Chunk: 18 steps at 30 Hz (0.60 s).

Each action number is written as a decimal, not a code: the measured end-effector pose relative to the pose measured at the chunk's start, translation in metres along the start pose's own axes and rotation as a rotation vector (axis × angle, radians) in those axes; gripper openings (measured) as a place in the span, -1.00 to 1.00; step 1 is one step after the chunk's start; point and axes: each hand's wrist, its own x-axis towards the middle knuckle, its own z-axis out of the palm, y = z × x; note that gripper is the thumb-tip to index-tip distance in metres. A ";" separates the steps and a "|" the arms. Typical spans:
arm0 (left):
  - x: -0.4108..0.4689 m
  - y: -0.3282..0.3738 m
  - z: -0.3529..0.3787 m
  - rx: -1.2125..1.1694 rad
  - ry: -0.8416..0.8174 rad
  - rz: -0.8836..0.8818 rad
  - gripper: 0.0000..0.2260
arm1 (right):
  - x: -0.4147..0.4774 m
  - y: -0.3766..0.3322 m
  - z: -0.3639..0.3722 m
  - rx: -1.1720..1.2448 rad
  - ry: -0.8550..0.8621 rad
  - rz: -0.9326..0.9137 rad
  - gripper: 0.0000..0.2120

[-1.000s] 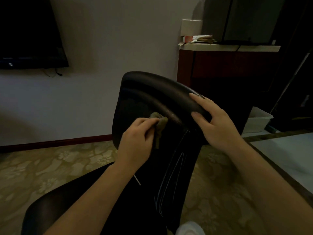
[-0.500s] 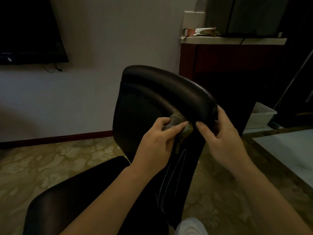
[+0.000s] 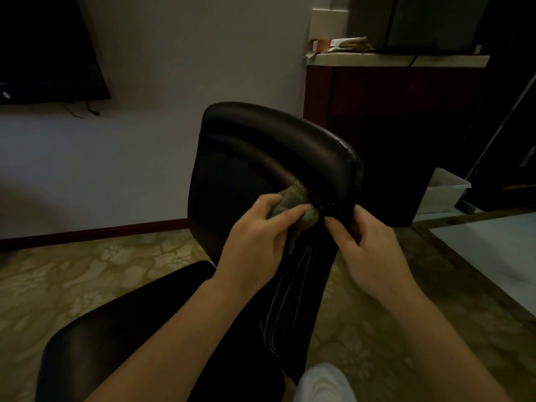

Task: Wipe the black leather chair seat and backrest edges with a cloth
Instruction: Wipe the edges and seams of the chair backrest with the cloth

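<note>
No text, label, brand, number or sign can be read anywhere. The small orange-and-white carton (image 3: 322,45) on the pale top of the dark red-brown wooden cabinet (image 3: 377,85) shows patches of colour, too small and blurred to tell as print. The crumpled pale wrapper (image 3: 349,43) just beside it is equally unclear. The flat black wall-mounted screen (image 3: 43,53) has a faint pale mark at its lower left edge, too dim to make out.
</note>
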 end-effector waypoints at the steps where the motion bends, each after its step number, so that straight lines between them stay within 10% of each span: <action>1: 0.006 0.004 0.000 -0.002 0.000 -0.003 -0.67 | -0.001 0.000 0.001 0.007 0.012 0.005 -0.82; 18: 0.001 -0.006 -0.009 0.007 -0.069 0.046 -0.66 | -0.007 -0.008 0.012 0.130 0.072 0.072 -0.91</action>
